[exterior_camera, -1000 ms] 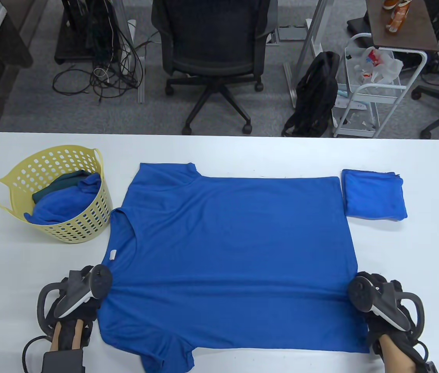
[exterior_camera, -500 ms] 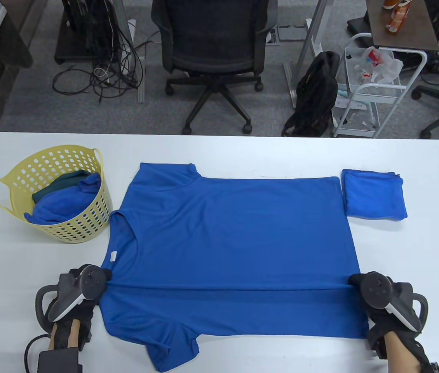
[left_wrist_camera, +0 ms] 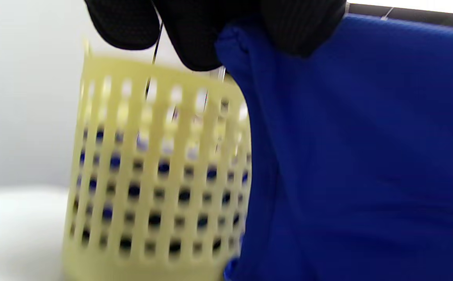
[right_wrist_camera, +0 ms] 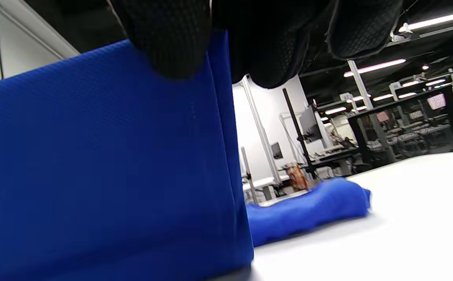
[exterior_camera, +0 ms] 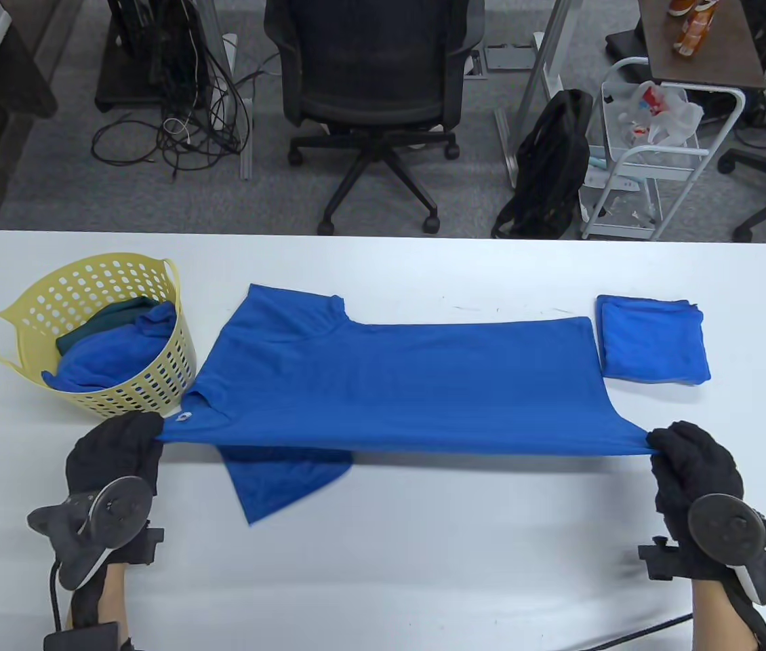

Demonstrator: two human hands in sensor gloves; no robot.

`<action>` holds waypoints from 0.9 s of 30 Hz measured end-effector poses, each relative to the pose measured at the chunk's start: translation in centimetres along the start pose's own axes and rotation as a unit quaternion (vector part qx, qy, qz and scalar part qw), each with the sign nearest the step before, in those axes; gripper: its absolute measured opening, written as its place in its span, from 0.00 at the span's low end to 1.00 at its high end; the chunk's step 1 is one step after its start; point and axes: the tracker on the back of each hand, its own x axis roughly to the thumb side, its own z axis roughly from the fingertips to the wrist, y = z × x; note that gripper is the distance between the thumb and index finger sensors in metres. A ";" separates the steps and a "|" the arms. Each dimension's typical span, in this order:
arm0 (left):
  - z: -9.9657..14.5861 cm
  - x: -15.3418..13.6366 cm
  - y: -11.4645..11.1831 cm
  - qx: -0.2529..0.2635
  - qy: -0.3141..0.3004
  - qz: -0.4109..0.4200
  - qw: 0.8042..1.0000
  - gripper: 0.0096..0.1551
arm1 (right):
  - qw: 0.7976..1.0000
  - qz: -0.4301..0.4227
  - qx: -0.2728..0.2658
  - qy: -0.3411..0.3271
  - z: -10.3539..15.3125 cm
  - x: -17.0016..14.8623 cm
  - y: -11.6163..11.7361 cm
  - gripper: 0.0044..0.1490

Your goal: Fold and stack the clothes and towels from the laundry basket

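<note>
Pinching the blue T-shirt (exterior_camera: 396,373) taut at 9 and 3 o'clock, the left hand (exterior_camera: 115,451) and right hand (exterior_camera: 691,461) lift its near half off the table (exterior_camera: 424,576), and the soft, light, sagging cloth looks best held at the side edges.

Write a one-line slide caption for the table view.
Left hand and right hand lift the blue T-shirt taut between yellow perforated plastic basket and folded blue towel.
</note>
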 end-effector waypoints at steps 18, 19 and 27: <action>2.4 0.3 -8.7 -0.431 -0.076 -0.148 0.887 0.26 | 0.890 0.128 0.435 0.047 1.0 -1.2 6.6 0.26; 2.3 0.3 -8.7 -0.433 -0.073 -0.144 0.887 0.26 | 0.890 0.124 0.436 0.046 1.0 -1.2 6.6 0.28; 2.3 0.2 -8.8 -0.438 -0.063 -0.133 0.887 0.26 | 0.892 0.132 0.429 0.050 1.2 -0.8 7.0 0.27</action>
